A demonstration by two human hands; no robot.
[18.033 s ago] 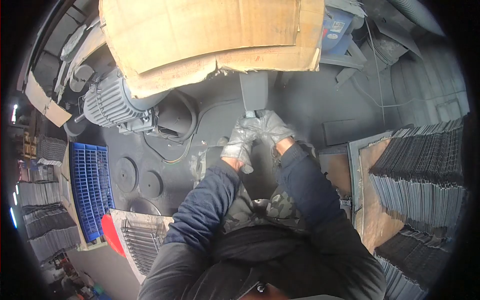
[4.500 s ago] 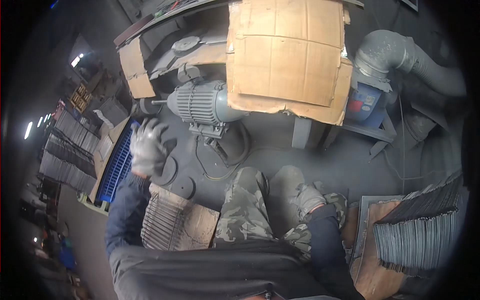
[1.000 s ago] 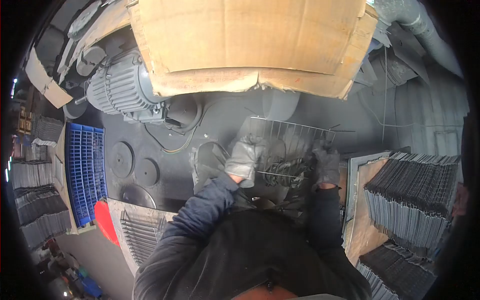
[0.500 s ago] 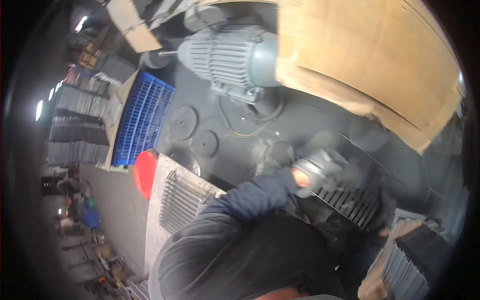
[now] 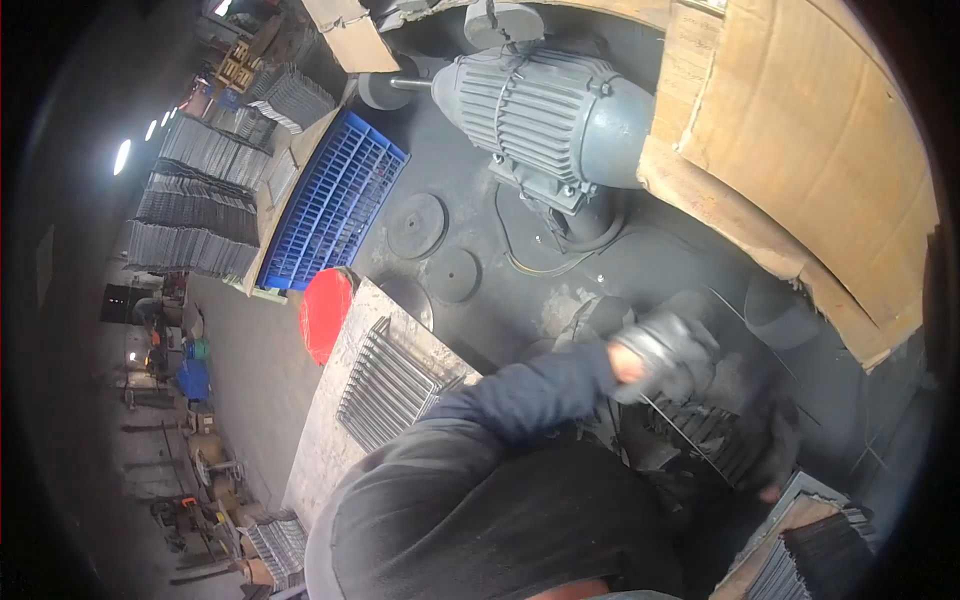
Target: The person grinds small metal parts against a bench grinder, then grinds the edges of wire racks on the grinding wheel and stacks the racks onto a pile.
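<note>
Wire rack [image 5: 700, 432] in front of the torso [image 5: 500, 510], left hand [image 5: 665, 355] closed on one end; right hand [image 5: 775, 437] at the other, blurred, can't tell its grip. Bent-wire stack [image 5: 385, 390] on board [image 5: 325, 455] to the left. Finned motor [image 5: 535, 120] beyond.

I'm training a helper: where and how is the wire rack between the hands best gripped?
The wire rack is probably best gripped at opposite ends of its frame, one hand from each side: its thin edge rod spans the gap between left hand and right hand.
</note>
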